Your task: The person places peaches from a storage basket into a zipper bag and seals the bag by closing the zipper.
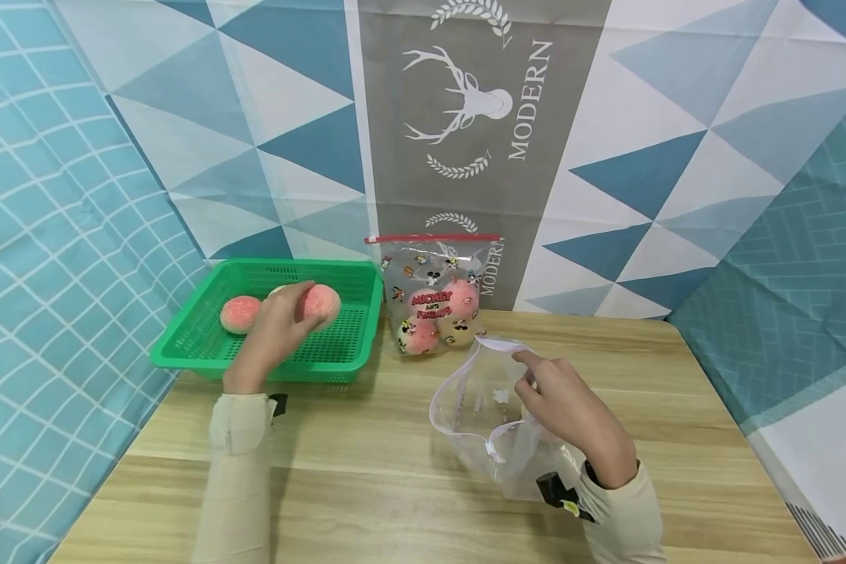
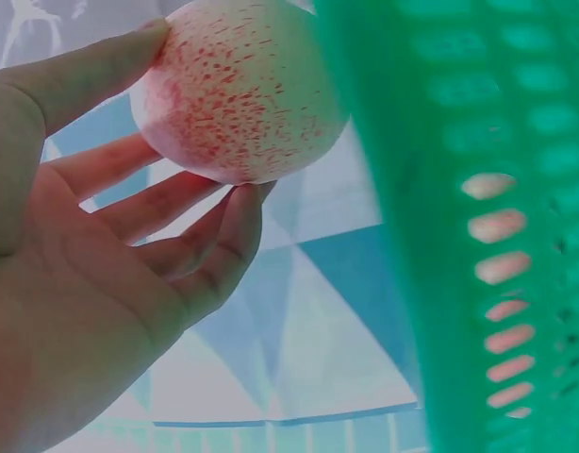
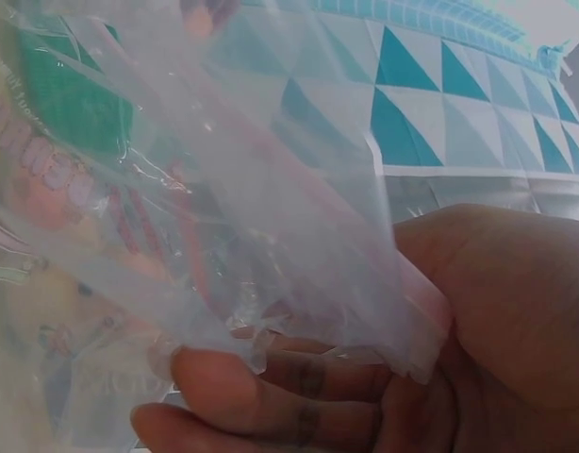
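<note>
My left hand [image 1: 271,333] grips a pink-and-pale peach [image 1: 323,306] above the green basket [image 1: 257,370]. In the left wrist view, thumb and fingertips hold the speckled peach [image 2: 242,94] away from the palm, beside the basket's slotted wall [image 2: 403,226]. Another peach [image 1: 241,315] lies in the basket, and a yellowish one [image 1: 279,290] is partly hidden by the hand. My right hand [image 1: 571,407] pinches the rim of a clear zip bag [image 1: 458,403], whose mouth gapes toward the left. The right wrist view shows the bag's film [image 3: 299,236] between thumb and fingers.
A clear red-zipped bag [image 1: 433,270] printed with cartoon figures stands against the backdrop, several peaches inside it. The wooden table [image 1: 366,486] runs beneath everything. Patterned cloth [image 1: 296,102] rises behind, and blue tiled cloth [image 1: 49,235] bounds the left side.
</note>
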